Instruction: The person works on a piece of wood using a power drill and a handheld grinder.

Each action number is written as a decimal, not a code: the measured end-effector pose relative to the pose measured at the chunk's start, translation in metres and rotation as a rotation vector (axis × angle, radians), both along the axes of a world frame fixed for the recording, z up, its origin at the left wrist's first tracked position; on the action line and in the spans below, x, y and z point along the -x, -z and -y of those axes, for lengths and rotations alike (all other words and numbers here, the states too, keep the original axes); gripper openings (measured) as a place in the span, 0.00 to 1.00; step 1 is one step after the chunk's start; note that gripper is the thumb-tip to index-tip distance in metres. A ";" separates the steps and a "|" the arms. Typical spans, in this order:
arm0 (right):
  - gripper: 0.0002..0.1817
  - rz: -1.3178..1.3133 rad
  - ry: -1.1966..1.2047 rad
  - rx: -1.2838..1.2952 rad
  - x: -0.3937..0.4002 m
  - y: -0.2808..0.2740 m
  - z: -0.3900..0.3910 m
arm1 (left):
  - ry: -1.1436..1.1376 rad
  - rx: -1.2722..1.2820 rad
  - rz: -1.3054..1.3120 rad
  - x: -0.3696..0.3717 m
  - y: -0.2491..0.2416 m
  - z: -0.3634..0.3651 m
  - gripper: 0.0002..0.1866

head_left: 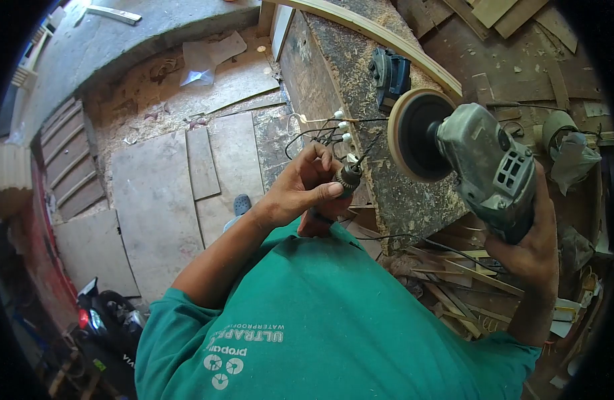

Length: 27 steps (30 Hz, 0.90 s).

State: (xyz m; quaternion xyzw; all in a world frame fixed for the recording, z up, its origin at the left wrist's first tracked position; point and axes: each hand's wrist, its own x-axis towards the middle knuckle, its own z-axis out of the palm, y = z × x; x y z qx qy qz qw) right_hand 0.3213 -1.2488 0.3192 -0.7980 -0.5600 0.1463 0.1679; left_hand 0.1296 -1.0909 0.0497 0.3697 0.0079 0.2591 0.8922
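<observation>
A dusty workbench [334, 73] runs from twelve o'clock down to the centre, sawdust thick on its top. Below it, at six o'clock, the person's green shirt [320, 333] fills the lower frame. At three o'clock the right hand [530, 247] is wrapped tight around the body of a grey sander [487, 167], whose round disc [414, 137] points towards the bench. Near the centre the left hand [300, 190] has its fingers closed on a small dark plug [350, 177], with thin black wires [320, 133] running up from it.
</observation>
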 end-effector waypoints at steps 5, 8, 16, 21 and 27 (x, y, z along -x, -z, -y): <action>0.51 0.063 -0.076 0.019 -0.001 -0.002 -0.004 | -0.008 -0.015 -0.031 -0.002 0.001 0.000 0.18; 0.50 0.054 -0.120 0.019 -0.003 -0.001 -0.006 | -0.013 -0.015 -0.035 -0.004 0.001 0.000 0.19; 0.50 -0.023 -0.094 0.040 0.000 -0.004 -0.011 | -0.011 -0.016 -0.064 -0.001 -0.004 -0.001 0.20; 0.50 -0.031 -0.050 -0.022 0.002 -0.006 -0.009 | -0.023 -0.008 -0.075 -0.003 0.001 0.000 0.20; 0.50 0.003 -0.041 -0.078 -0.002 -0.002 0.000 | -0.026 -0.012 -0.055 -0.003 0.003 -0.001 0.20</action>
